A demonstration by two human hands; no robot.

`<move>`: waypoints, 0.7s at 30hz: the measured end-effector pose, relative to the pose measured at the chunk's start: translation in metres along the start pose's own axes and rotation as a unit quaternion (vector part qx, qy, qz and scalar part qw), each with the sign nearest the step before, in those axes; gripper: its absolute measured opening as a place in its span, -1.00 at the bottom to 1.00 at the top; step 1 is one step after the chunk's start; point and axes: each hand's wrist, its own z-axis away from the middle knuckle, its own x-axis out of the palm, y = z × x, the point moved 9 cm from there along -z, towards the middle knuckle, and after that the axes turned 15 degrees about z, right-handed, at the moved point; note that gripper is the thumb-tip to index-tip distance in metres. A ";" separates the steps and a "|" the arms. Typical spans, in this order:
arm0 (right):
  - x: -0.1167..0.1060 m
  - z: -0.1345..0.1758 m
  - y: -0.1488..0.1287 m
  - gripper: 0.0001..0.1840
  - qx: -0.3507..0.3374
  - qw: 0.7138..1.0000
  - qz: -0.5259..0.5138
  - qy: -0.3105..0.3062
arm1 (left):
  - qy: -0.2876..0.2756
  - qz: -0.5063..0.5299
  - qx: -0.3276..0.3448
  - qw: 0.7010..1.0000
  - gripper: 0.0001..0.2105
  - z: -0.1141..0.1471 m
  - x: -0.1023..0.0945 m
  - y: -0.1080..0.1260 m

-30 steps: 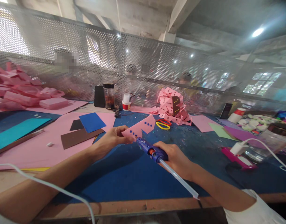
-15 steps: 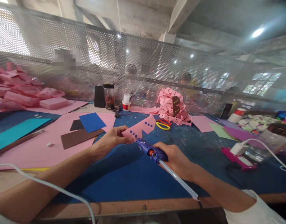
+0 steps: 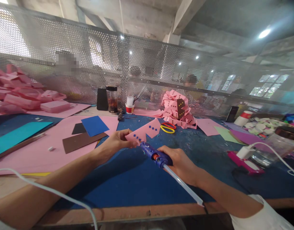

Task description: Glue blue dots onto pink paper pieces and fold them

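Between the thumb and fingers of my left hand [image 3: 121,140] is a pink paper cutout [image 3: 150,129] with a notched edge and small blue diamond shapes on it. My right hand [image 3: 179,161] is wrapped round a blue glue gun [image 3: 155,155], whose nozzle meets or nearly meets the cutout's lower edge close to my left fingertips. A long translucent glue stick [image 3: 184,185] sticks out of the gun's rear, toward the table's front edge. Beyond the cutout lie scissors with red and yellow handles [image 3: 168,128].
A heap of dotted pink cutouts [image 3: 177,110] stands near the perforated metal screen [image 3: 147,60]. Pink foam pieces [image 3: 24,92] pile up at left, near blue [image 3: 94,125] and brown sheets [image 3: 81,142]. A lidded jar [image 3: 112,100] stands behind; a pink power strip [image 3: 246,163] is at right. A white cable [image 3: 53,190] crosses my left forearm.
Almost nothing differs. Both hands, the pink cutout and the glue gun keep nearly the same place and pose.
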 end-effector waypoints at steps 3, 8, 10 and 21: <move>0.000 0.000 0.001 -0.74 0.000 1.000 0.004 0.002 | -0.003 0.000 0.001 1.000 -0.79 0.000 0.000 -0.001; 0.001 0.001 0.001 -0.73 -0.002 1.000 0.012 0.000 | -0.003 0.007 0.000 1.000 -0.78 -0.001 -0.001 -0.002; 0.001 0.001 0.000 -0.73 -0.003 1.000 0.011 0.000 | -0.004 0.005 -0.001 1.000 -0.78 -0.001 -0.001 -0.001; -0.001 -0.001 -0.001 -0.73 -0.007 1.000 0.011 0.007 | -0.002 -0.005 0.000 1.000 -0.77 0.000 0.000 0.001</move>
